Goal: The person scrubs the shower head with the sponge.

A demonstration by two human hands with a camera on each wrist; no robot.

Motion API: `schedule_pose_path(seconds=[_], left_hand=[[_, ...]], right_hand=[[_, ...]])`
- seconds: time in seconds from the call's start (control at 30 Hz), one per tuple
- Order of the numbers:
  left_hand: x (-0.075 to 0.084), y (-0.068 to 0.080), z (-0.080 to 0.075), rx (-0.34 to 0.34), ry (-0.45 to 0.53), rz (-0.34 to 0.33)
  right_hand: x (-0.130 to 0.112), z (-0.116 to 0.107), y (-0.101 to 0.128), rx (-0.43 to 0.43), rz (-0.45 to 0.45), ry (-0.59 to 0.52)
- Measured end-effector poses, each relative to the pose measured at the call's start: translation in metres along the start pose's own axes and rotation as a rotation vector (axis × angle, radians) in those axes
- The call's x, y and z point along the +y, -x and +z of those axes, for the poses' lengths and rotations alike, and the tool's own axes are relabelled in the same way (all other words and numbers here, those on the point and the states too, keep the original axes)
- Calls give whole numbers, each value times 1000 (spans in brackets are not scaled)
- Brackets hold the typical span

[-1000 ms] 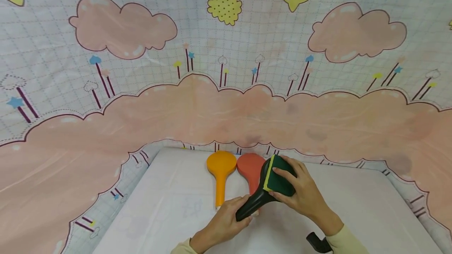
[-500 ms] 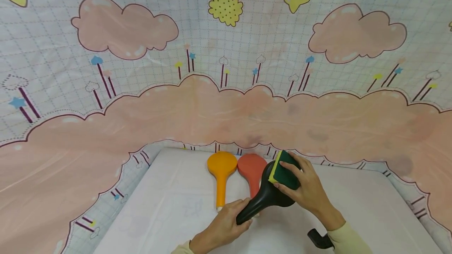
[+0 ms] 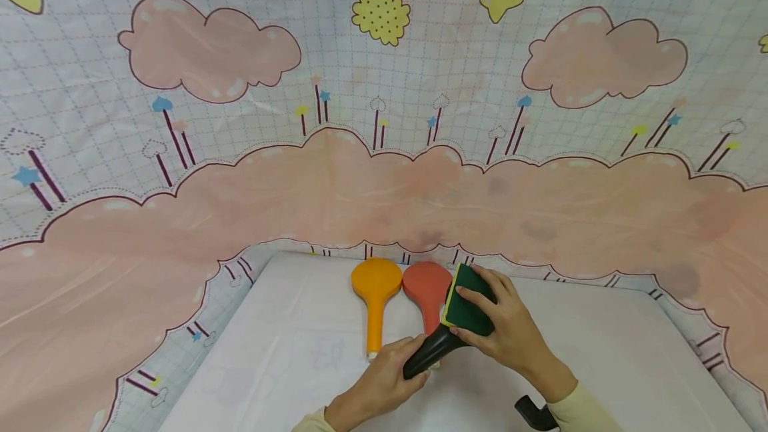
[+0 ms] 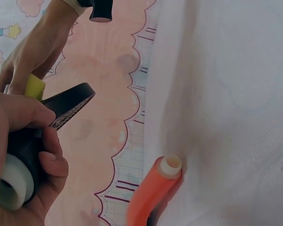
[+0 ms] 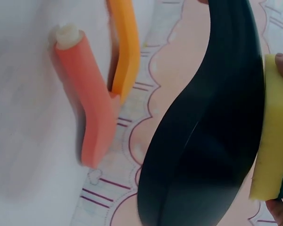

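My left hand (image 3: 384,379) grips the handle of a black shower head (image 3: 435,352), fingers curled round it near its pale hollow end (image 4: 16,181). The holed face shows at a slant in the left wrist view. My right hand (image 3: 507,329) pinches a yellow sponge with a dark green scouring side (image 3: 471,302). In the right wrist view, the yellow side of the sponge (image 5: 278,127) lies along the smooth back of the black shower head (image 5: 203,117). From the head view, the sponge and right hand hide most of the round head.
An orange shower head (image 3: 376,279) and a red shower head (image 3: 427,285) lie side by side at the far edge of the white table (image 3: 288,332). A patterned cloth (image 3: 360,199) hangs behind. A black tubular piece (image 3: 536,413) shows beside the right sleeve.
The sponge slid right across the back of the black shower head, then returned left and covers most of it. The left hand keeps its grip; the orange and red shower heads stay put.
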State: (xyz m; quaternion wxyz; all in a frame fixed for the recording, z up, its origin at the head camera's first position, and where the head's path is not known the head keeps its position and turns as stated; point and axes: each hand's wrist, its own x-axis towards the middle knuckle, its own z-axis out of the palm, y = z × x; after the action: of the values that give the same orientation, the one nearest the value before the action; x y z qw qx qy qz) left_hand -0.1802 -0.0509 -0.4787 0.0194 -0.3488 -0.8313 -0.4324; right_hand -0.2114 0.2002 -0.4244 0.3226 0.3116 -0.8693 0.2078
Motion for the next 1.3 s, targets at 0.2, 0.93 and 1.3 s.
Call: schedule_pose_path(seconds=[0.2,0.93,1.3], left_hand=[[2,-1,0,1,-35,21],[6,2,-1,18,-8,5],[6,0,2,80,29,32]], right_hand=[[-4,0,-4,4,-40,7],[20,-7,-4,97,127,-34],[0,-1,2,66,50,5]])
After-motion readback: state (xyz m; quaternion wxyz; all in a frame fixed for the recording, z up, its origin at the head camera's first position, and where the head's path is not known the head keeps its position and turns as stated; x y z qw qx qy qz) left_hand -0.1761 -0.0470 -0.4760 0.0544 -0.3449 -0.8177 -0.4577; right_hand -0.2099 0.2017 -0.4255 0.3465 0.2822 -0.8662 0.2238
